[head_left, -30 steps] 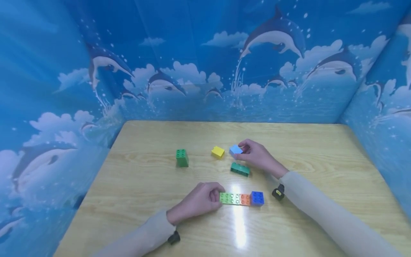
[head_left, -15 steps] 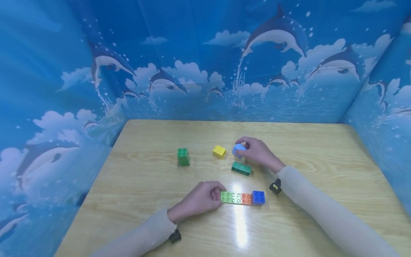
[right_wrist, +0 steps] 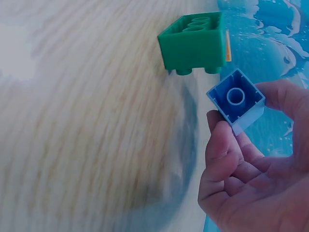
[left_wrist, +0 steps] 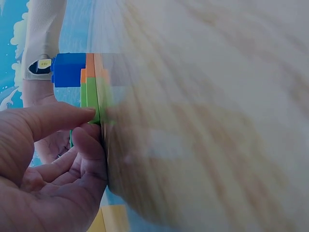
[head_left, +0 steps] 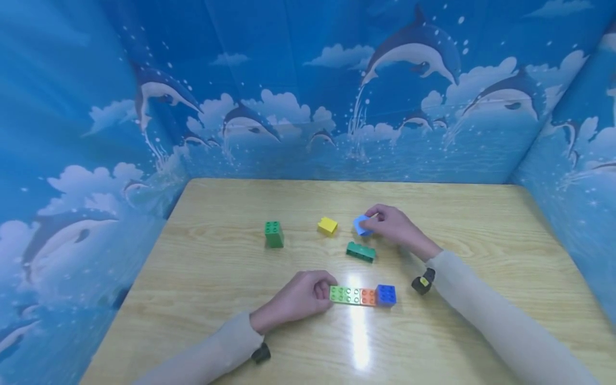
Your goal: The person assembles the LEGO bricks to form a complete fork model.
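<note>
In the head view my left hand (head_left: pixel 299 297) pinches the left end of a light green toy brick (head_left: pixel 344 294), part of a low row on the table. An orange brick (head_left: pixel 368 297) continues the row, with a taller dark blue brick (head_left: pixel 386 295) at its right end. Farther back, my right hand (head_left: pixel 397 227) holds a light blue brick (head_left: pixel 362 225) between thumb and fingers. The right wrist view shows the light blue brick (right_wrist: pixel 251 116) with its hollow underside facing that camera. Thumb and forefinger meet at the light green brick (left_wrist: pixel 91 99) in the left wrist view.
A dark green brick (head_left: pixel 361 252) lies on its side just in front of the right hand. A yellow brick (head_left: pixel 328 226) sits left of the light blue one, and a tall green brick (head_left: pixel 274 235) stands farther left. Dolphin-printed curtains (head_left: pixel 308 96) border the wooden table (head_left: pixel 226 267).
My right hand has shifted slightly right, and the light blue brick has turned in its fingers. My left hand and the row stay in place.
</note>
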`<state>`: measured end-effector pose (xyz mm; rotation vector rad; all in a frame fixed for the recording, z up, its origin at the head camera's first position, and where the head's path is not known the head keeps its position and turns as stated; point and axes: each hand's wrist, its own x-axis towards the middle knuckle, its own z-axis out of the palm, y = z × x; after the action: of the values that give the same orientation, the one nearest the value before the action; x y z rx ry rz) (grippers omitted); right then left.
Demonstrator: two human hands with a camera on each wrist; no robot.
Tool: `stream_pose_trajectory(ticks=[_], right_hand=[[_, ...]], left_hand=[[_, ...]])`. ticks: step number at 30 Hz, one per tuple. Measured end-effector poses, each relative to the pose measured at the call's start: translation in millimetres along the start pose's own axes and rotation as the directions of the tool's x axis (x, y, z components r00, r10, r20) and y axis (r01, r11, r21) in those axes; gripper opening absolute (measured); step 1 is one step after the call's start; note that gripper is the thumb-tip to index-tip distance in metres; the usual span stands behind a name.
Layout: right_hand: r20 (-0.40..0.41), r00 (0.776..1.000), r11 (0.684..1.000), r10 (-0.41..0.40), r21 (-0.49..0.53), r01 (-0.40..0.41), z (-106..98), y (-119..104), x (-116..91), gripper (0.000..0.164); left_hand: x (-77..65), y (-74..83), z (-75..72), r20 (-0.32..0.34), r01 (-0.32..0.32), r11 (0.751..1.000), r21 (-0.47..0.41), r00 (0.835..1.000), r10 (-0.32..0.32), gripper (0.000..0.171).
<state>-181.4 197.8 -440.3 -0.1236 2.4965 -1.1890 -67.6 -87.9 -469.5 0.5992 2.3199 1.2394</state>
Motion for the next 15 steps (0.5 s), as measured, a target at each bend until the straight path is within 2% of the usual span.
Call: stream_pose_trajectory(ticks=[12,15], right_hand=[[-0.010,1.000,0.986,0.015,0.164,-0.013,-5,1,-15,0.061],[-0.025,1.000,0.979,0.006,0.202,-0.001,-6,3,-18,0.057]], left_hand=[[-2.4,1.1,-0.8,-0.003,0.032,0.999,0.003,0.999,-0.032,0.040],[-1.5,1.5,0.4,-0.008,0.046,0.999,-0.007,0.999,-0.046,0.040]])
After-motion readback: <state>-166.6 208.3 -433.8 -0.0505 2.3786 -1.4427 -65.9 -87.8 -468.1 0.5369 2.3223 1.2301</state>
